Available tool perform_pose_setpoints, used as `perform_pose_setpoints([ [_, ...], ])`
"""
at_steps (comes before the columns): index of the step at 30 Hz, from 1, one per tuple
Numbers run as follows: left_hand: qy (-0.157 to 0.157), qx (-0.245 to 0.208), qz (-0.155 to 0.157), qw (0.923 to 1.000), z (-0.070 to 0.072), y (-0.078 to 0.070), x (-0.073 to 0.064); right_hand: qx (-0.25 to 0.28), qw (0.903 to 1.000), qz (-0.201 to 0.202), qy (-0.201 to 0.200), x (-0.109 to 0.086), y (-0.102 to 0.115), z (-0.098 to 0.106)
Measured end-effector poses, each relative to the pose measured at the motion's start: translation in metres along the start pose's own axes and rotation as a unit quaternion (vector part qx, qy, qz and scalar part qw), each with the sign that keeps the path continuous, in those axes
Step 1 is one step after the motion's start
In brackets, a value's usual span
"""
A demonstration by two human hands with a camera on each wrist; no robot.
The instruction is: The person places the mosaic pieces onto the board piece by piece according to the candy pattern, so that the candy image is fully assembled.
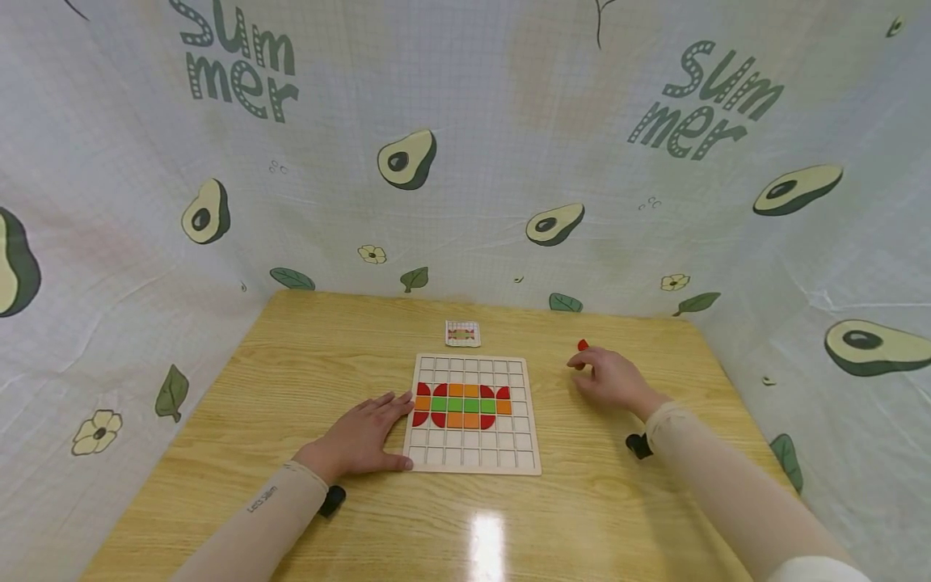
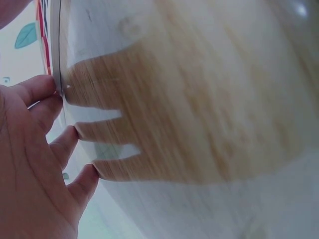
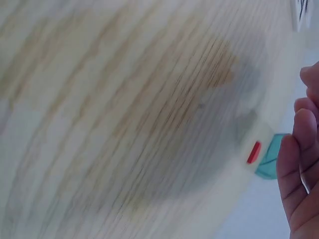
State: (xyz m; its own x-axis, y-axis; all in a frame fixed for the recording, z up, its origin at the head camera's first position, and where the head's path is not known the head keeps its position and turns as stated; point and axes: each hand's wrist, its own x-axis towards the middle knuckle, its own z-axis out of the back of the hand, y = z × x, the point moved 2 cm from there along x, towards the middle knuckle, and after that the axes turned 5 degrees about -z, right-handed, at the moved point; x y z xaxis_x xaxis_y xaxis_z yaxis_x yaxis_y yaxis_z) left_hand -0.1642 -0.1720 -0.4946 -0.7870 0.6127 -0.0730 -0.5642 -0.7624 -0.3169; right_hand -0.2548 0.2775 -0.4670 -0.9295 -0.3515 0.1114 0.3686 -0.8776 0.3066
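Observation:
A pale square grid board (image 1: pixel 476 462) lies flat on the table, with red rounded tiles (image 1: pixel 487 421), orange square tiles (image 1: pixel 455 420) and green square tiles (image 1: pixel 471 406) set in its middle rows. My left hand (image 1: pixel 360 436) rests at the board's left side, fingers and thumb spread along it. In the left wrist view its fingertips (image 2: pixel 89 172) touch down beside the board's edge (image 2: pixel 56 45). To the right of the board, my right hand (image 1: pixel 611 380) hovers over the table, fingers loosely bent, no object visible in them. Just beyond its fingers lies a loose red tile (image 1: pixel 583 344), apart from them in the right wrist view.
Behind the board lies a small card (image 1: pixel 462 334) printed with a similar grid pattern. The wooden table (image 1: pixel 349 331) meets a hanging white cloth (image 1: pixel 465 267) with avocado prints at its back and sides.

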Motion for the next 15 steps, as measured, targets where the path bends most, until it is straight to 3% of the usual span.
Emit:
perform_pose_setpoints([
  [5, 0.002, 0.001, -0.002, 1.0000, 0.001, 0.000, -0.001, -0.001, 0.9999, -0.013, 0.001, 0.007, -0.021, 0.000],
  [15, 0.004, -0.007, -0.004, 1.0000, 0.005, -0.004, -0.001, 0.022, 0.9963, -0.083, 0.013, 0.026, -0.050, -0.002],
])
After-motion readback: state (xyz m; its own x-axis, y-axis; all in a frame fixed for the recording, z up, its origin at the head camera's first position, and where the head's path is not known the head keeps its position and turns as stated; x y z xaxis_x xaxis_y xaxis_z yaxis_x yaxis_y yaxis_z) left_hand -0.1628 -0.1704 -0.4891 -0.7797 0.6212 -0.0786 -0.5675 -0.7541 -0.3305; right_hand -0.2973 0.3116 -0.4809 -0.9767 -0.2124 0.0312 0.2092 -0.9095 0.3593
